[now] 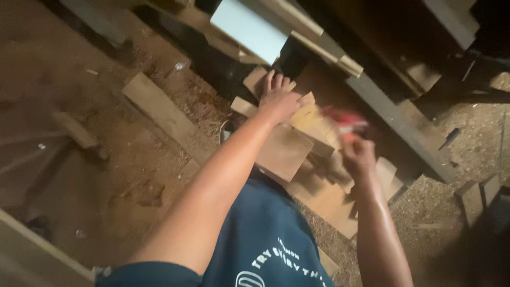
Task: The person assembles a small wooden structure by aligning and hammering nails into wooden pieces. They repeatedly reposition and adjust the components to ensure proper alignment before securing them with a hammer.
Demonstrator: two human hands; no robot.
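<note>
Left hand: the left hand (279, 98) reaches far out over a heap of wood offcuts (297, 143), fingers spread and flat, palm down on a small light piece at the top of the heap; it is open, gripping nothing that can be seen.
Right hand: the right hand (358, 157) is raised to the right of the heap, curled closed around a red object (344, 123) that sticks up and to the left out of the fist; motion blur hides what kind of thing it is.
Wood offcuts: flat brown and tan pieces lie overlapping on the floor just beyond the person's body, the largest a square board tilted under the left forearm.
Long plank: a long plank (164, 114) lies slantwise on the floor to the left of the heap, apart from both hands.
Floor: the floor (79, 175) is bare earth strewn with sawdust and small chips, with a short wood block (77, 132) at the left.
Pale panel: a pale panel (248, 26) leans at the far side, above the left hand, among stacked light battens.
Dark beam: a dark beam (398, 122) runs slantwise at the right, beyond the right hand.
Clothing: a dark blue shirt (265, 239) with white print fills the near edge.
</note>
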